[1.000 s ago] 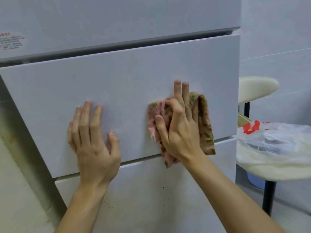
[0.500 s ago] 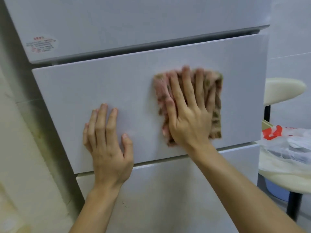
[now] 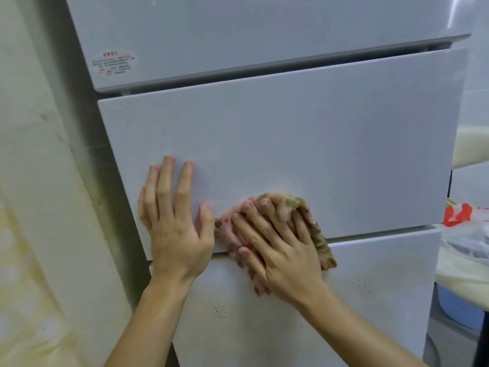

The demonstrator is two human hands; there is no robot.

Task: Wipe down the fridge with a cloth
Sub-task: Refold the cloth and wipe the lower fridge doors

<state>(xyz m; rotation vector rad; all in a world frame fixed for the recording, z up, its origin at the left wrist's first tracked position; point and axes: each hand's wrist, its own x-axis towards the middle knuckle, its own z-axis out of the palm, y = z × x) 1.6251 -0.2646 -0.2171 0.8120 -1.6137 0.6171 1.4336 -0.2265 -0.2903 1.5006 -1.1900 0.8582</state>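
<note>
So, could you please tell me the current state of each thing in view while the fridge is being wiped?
left hand, flat, fingers straight, resting on the middle drawer.
right hand, fingers spread, pressing on the cloth.
cloth, bunched, under the right hand, across the seam between drawers.
middle drawer, shut.
lower drawer, shut, dark specks on it.
upper door, shut, sticker on it.

The left grip (image 3: 174,229) lies flat, fingers straight; right grip (image 3: 280,250) presses, fingers spread.
</note>
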